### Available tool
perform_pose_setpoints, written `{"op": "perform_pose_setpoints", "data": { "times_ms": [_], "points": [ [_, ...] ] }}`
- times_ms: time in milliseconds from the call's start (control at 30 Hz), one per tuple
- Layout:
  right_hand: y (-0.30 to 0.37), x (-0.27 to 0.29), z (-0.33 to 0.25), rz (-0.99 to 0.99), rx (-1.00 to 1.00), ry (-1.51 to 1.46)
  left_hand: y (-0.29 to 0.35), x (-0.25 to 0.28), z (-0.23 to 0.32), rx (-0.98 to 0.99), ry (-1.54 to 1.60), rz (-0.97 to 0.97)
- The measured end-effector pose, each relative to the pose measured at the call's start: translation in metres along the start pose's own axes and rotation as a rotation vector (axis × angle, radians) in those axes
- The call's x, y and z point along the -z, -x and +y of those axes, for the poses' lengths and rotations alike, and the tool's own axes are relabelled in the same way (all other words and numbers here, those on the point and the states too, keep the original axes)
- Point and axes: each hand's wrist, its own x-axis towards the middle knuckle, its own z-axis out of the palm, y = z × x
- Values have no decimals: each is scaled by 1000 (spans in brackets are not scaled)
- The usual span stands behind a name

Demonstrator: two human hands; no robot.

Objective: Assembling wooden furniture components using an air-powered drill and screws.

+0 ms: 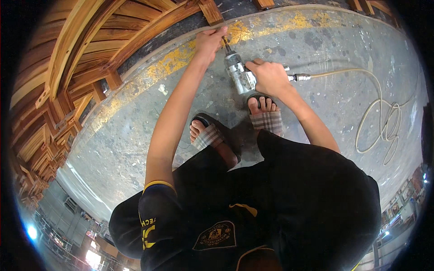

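My right hand (pixel 270 77) is wrapped round the grip of a silver air drill (pixel 238 72). The drill points away from me, up and slightly left, with a dark chuck and a thin bit at its front. At the bit's tip, my left hand (pixel 209 44) has its fingers closed together beside the end of a wooden leg (pixel 211 12). What the left fingers pinch, if anything, is too small to make out. The leg belongs to a slatted wooden chair (pixel 149 28) lying at the far left.
A pale air hose (pixel 343 71) runs right from the drill's grip and lies in loops on the stained grey floor (pixel 316 104). More wooden chairs (pixel 43 144) line the left side. A worn yellow stripe (pixel 167 67) crosses the floor. My sandalled feet (pixel 266 113) are just below the drill.
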Motion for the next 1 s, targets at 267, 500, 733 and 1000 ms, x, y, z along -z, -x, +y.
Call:
{"op": "perform_pose_setpoints", "data": {
  "times_ms": [267,500,733,1000],
  "points": [
    [-2,-3,5,-13,-10,19,-2,-23,-4,-296,-333,316],
    [-4,-3,0,15,14,45,-6,17,0,-44,-91,-143],
    [6,4,3,84,33,52,-1,5,12,5,-73,-179],
    [13,-2,13,113,104,-9,-2,15,12,282,-17,-211]
  ]
}}
